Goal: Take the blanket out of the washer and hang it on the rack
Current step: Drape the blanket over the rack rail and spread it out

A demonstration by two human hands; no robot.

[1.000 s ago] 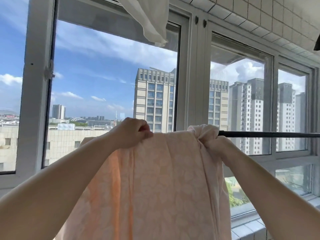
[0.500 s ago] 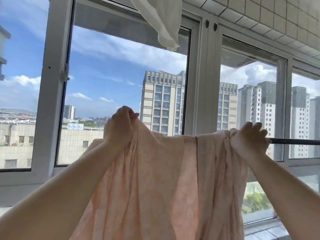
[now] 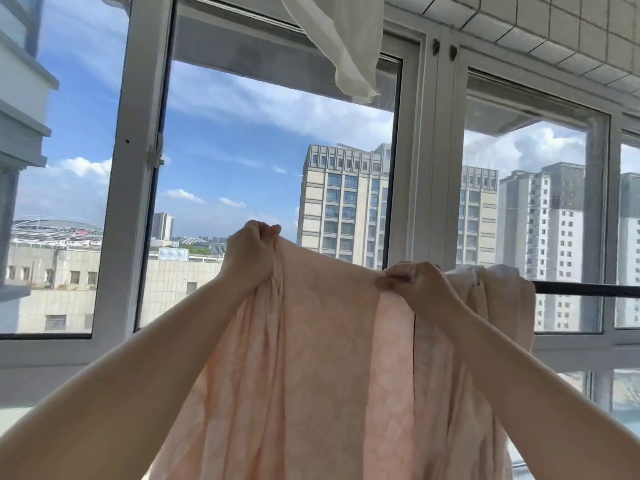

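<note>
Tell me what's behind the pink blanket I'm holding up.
Behind the blanket the window frame shows above its top edge. The dark rod emerges at its right side; its run behind the fabric is covered, as is anything lower.

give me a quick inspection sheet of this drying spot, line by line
surface: nothing seen, no table or floor in view
job's things: pink blanket draped over dark rack bar, bunched at its right end
clutter: white cloth hanging overhead
grippers: left hand grips a gathered edge raised above bar level; right hand pinches the top edge
cables: nothing seen
surroundings: window frames, tiled ceiling, tower blocks outside
</note>
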